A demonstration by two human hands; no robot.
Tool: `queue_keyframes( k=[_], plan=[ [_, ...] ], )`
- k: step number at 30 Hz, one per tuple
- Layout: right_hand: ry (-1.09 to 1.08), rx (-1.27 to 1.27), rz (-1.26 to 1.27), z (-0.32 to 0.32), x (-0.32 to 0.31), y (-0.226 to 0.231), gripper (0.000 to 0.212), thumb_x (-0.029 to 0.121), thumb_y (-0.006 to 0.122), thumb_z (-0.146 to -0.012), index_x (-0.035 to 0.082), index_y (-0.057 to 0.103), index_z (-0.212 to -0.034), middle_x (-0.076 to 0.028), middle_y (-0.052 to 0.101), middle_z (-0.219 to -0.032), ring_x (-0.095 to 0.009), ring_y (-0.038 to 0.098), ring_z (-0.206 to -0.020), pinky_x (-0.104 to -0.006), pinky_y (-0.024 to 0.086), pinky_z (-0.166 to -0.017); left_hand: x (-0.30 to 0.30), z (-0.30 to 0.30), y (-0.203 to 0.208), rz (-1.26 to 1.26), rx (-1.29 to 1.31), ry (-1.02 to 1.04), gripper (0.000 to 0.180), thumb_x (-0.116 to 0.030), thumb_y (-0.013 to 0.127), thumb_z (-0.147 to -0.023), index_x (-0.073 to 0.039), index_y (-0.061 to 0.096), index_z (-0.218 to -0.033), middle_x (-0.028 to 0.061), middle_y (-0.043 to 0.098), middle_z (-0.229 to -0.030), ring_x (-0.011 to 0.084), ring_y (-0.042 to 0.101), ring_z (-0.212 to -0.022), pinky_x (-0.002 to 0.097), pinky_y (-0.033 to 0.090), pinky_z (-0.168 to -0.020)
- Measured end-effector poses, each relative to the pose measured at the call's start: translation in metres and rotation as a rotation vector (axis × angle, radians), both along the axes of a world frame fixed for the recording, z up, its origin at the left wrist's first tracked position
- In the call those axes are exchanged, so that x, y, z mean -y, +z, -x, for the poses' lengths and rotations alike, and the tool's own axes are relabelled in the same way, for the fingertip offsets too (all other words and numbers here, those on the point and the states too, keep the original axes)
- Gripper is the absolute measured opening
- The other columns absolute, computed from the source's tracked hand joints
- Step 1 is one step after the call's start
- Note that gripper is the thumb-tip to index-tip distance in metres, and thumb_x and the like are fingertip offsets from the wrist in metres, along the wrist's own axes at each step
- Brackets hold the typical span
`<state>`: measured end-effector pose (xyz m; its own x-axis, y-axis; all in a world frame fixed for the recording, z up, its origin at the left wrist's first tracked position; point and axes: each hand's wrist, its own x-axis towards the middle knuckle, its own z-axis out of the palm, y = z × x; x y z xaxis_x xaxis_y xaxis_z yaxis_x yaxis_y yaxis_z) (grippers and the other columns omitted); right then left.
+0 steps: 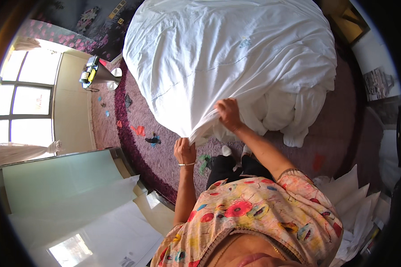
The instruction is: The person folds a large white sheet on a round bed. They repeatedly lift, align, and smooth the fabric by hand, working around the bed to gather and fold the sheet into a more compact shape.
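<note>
A large white sheet (236,49) spreads over a big rounded bulk, probably a bed, in front of me. My left hand (185,151), with a bracelet at the wrist, is closed on the sheet's near corner and draws it out to a point. Higher and further right, my right hand (228,114) grips a gathered fold of the same sheet. Taut creases run from both hands across the cloth. To the right of my right hand, the sheet's near edge hangs in loose, bunched folds, with its lower end close to the carpet.
Pinkish-purple carpet (138,100) with a dark border lies around the sheet, strewn with red, blue and dark scraps. A small stand (103,75) holding items is at far left, near the window (26,93). A glossy table (75,191) is at lower left; white sheets (352,200) stand at lower right.
</note>
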<state>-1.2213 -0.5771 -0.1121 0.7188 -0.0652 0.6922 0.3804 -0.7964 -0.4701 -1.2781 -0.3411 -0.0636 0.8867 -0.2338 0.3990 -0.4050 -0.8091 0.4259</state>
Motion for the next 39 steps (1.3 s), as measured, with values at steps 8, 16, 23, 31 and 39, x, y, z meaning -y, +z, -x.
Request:
queue_keyframes(
  k=[8,16,23,31,39],
  plan=[
    [-0.096,-0.138,0.155,0.017,0.093,-0.001,0.014,0.0,0.059,-0.069,0.008,0.055,-0.081,-0.007,0.058,-0.082,-0.026,0.057,-0.082,-0.0393,0.039,-0.078,-0.01,0.011,-0.004,-0.008,-0.027,-0.019,0.012,-0.012,0.063,-0.075,-0.003,0.054,-0.075,0.015,0.054,-0.073,0.0358,0.054,-0.071,0.0439,0.042,-0.063],
    [0.145,-0.561,0.355,0.095,0.096,-0.015,0.014,-0.002,0.052,-0.072,0.006,0.062,-0.073,-0.011,0.062,-0.078,-0.027,0.062,-0.083,-0.04,0.047,-0.078,-0.029,0.043,-0.101,-0.474,-0.49,-0.005,0.017,-0.029,0.062,-0.078,-0.013,0.07,-0.077,0.0083,0.066,-0.087,0.0288,0.06,-0.091,0.0422,0.044,-0.08],
    [0.173,-0.517,0.272,0.076,0.073,-0.005,0.007,0.002,0.053,-0.068,0.005,0.06,-0.069,-0.012,0.06,-0.072,-0.032,0.06,-0.077,-0.0416,0.045,-0.075,0.118,0.022,-0.074,-0.236,-0.483,-0.342,0.076,-0.028,0.075,-0.072,-0.008,0.039,-0.136,0.0154,0.052,-0.123,0.0315,0.052,-0.11,0.0428,0.039,-0.095],
    [0.039,-0.348,0.242,0.079,0.094,0.017,0.006,0.007,0.056,-0.073,0.006,0.056,-0.079,-0.009,0.058,-0.08,-0.026,0.058,-0.082,-0.0387,0.042,-0.077,0.187,-0.006,-0.052,0.074,-0.323,-0.318,0.024,-0.013,0.06,-0.079,-0.01,0.057,-0.102,0.0161,0.066,-0.079,0.0359,0.065,-0.075,0.0436,0.051,-0.067],
    [-0.139,0.04,0.101,0.019,0.193,-0.005,0.009,0.006,0.058,-0.072,0.01,0.055,-0.079,-0.006,0.056,-0.081,-0.025,0.055,-0.08,-0.0392,0.039,-0.075,0.19,-0.005,-0.013,-0.053,-0.289,-0.263,0.028,-0.011,0.062,-0.078,-0.009,0.059,-0.105,0.0146,0.067,-0.081,0.035,0.065,-0.075,0.0432,0.052,-0.065]
  ],
)
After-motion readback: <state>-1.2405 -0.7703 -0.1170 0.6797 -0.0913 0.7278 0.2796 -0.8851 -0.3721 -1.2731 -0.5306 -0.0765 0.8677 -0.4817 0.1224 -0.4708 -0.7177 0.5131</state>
